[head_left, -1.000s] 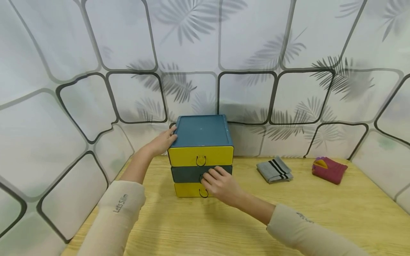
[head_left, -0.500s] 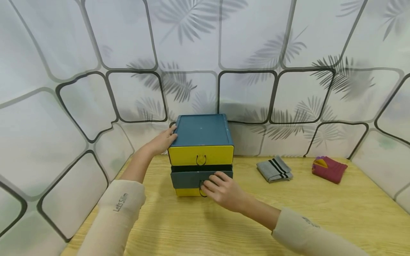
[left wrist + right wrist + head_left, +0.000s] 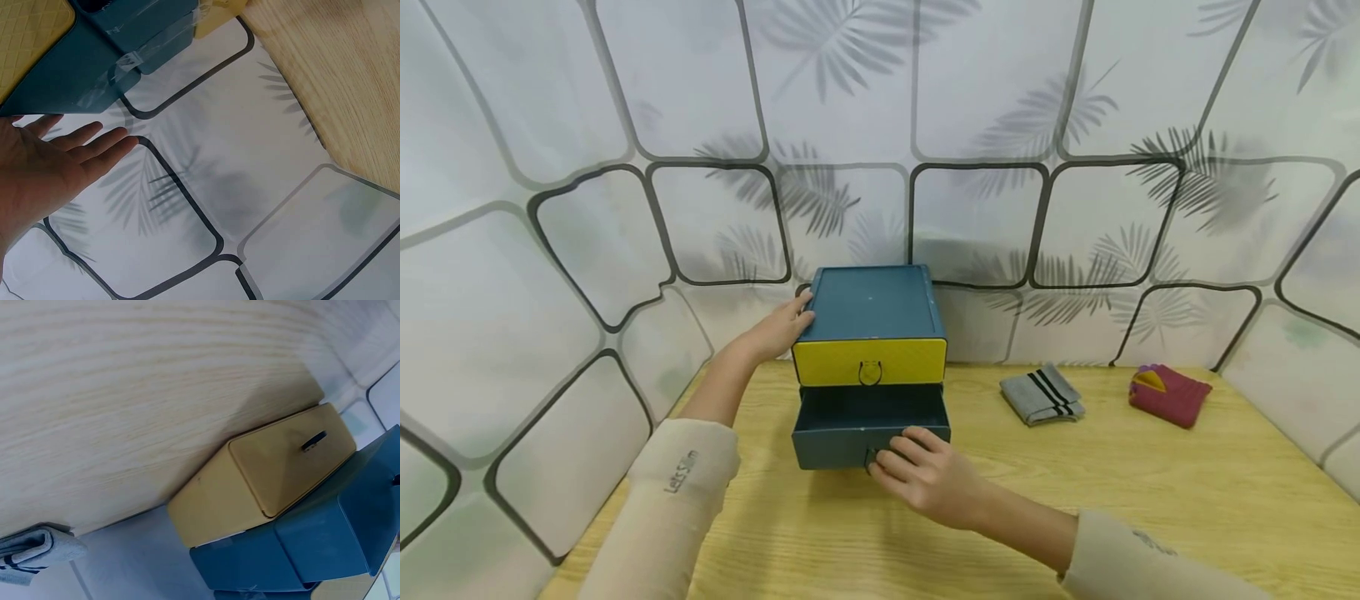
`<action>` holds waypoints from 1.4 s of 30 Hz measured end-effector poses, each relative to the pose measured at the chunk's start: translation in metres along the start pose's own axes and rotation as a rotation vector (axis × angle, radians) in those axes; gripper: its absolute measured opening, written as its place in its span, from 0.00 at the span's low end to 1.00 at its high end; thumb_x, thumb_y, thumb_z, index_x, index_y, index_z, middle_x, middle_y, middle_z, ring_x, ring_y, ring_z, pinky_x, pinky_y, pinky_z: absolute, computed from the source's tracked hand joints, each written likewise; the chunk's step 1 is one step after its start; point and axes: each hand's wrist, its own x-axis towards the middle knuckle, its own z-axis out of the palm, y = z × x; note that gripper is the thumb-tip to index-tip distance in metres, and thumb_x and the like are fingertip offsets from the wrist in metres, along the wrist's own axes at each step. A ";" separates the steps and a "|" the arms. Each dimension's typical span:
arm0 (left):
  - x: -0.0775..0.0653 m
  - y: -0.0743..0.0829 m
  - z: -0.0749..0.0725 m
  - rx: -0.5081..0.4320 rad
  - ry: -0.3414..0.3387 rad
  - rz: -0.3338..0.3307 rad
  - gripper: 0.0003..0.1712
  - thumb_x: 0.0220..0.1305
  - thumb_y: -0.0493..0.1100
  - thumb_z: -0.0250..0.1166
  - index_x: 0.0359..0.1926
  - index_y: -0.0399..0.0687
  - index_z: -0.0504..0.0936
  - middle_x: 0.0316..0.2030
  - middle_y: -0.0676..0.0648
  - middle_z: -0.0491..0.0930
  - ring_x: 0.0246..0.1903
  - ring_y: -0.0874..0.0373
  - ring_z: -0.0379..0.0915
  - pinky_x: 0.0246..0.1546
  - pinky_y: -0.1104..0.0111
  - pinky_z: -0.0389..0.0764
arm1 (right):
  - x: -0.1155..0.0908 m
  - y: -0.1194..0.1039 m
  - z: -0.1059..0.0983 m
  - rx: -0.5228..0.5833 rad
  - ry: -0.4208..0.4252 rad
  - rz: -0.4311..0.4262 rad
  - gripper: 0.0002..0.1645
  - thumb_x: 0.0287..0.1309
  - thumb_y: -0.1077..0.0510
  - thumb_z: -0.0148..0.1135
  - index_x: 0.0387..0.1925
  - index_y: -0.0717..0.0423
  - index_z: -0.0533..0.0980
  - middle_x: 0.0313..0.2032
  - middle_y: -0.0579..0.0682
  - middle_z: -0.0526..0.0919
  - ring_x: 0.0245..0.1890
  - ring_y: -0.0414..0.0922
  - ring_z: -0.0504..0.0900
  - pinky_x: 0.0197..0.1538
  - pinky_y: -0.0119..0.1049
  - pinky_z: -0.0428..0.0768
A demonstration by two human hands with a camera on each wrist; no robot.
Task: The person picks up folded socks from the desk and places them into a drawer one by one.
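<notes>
A three-drawer box with a blue top [image 3: 872, 300] stands against the back in the head view. Its yellow top drawer [image 3: 827, 364] is closed. The dark blue middle drawer [image 3: 831, 448] is pulled well out, and its visible inside holds nothing. My right hand [image 3: 928, 479] pinches the dark loop handle [image 3: 870, 458] on that drawer's front. Straight fingers of my left hand [image 3: 775, 332] rest against the box's upper left edge; in the left wrist view they extend beside the blue side wall [image 3: 75, 75]. The yellow bottom drawer [image 3: 294, 462] shows closed in the right wrist view.
To the right of the box lies a folded grey cloth [image 3: 1041, 396] with black stripes. Farther right is a dark red pouch [image 3: 1172, 396] with yellow and purple bits at its opening. A leaf-patterned curtain [image 3: 977, 217] surrounds the wooden table [image 3: 820, 542].
My right hand has drawn the middle drawer from closed to well out, toward me. My left hand has stayed at the box's upper left edge.
</notes>
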 end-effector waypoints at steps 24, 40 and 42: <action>-0.001 0.000 0.000 0.009 0.011 0.013 0.31 0.74 0.45 0.34 0.71 0.38 0.37 0.68 0.32 0.38 0.66 0.39 0.35 0.62 0.48 0.44 | 0.014 -0.031 -0.042 0.122 0.003 -0.033 0.23 0.70 0.62 0.42 0.31 0.48 0.84 0.31 0.43 0.80 0.32 0.40 0.77 0.40 0.34 0.76; 0.000 0.000 0.000 0.012 0.009 0.000 0.31 0.74 0.45 0.34 0.71 0.39 0.37 0.68 0.32 0.38 0.66 0.38 0.34 0.62 0.47 0.44 | 0.026 -0.049 -0.046 0.100 0.164 -0.114 0.20 0.67 0.60 0.46 0.25 0.42 0.81 0.26 0.38 0.78 0.28 0.35 0.74 0.36 0.27 0.75; 0.000 0.000 0.000 0.012 0.007 -0.003 0.31 0.74 0.46 0.34 0.71 0.40 0.37 0.68 0.33 0.37 0.66 0.39 0.34 0.62 0.47 0.44 | 0.027 -0.050 -0.048 0.108 0.152 -0.119 0.22 0.68 0.60 0.44 0.25 0.42 0.81 0.26 0.38 0.78 0.28 0.35 0.74 0.36 0.26 0.74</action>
